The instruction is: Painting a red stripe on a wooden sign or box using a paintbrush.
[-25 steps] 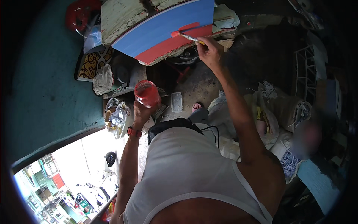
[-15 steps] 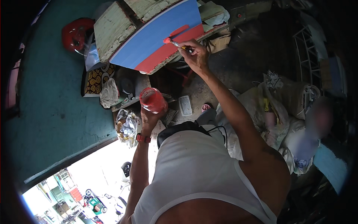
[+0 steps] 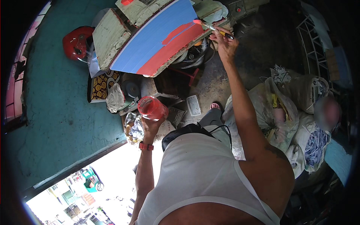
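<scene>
A flat board point(image 3: 146, 41), blue with a red band along its near edge, lies on a worn wooden bench at the top. A wet red stroke point(image 3: 183, 28) runs over the blue beside the band, with a thin blue strip showing between them. My right hand point(image 3: 226, 47) pinches the handle of a paintbrush point(image 3: 210, 27), its red-coated bristles at the board's right end; whether they touch it I cannot tell. Lower left of the board, my left hand point(image 3: 150, 126) is wrapped around a jar of red paint point(image 3: 153, 108), held upright with its mouth open.
A red helmet point(image 3: 78, 42) is by the green wall point(image 3: 60, 108) at left. Bulging sacks point(image 3: 279, 112) stand on the floor at right. Below the bench are a clear plastic tray point(image 3: 194, 105) and a smiley-patterned box point(image 3: 103, 87). A bright doorway opens at lower left.
My right hand has carried the brush rightward to the board's right end. The red stroke now reaches further left across the blue. My left hand still holds the jar.
</scene>
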A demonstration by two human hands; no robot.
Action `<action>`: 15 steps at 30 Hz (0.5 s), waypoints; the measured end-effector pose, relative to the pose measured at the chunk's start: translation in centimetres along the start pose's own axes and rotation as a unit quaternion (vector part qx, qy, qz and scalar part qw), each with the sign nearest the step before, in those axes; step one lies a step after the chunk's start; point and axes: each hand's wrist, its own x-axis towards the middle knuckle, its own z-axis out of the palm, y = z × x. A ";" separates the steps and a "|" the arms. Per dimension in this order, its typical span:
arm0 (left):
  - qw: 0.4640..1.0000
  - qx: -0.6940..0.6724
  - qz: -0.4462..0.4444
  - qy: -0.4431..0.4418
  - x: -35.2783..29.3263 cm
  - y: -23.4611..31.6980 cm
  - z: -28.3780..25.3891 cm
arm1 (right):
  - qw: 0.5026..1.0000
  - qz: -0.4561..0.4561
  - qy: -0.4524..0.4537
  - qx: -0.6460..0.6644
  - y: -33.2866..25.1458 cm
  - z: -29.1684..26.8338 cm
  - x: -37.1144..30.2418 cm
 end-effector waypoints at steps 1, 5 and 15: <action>1.000 0.004 -0.001 0.001 -0.1 -0.2 -0.1 | 1.000 -0.005 -0.012 -0.009 -0.3 0.1 -0.6; 1.000 0.003 0.000 0.001 -0.2 0.4 0.1 | 0.987 -0.018 -0.157 0.019 1.2 4.4 -5.0; 0.996 0.083 0.001 -0.017 -0.4 1.9 -0.1 | 0.999 -0.002 -0.010 0.050 3.1 -1.0 0.8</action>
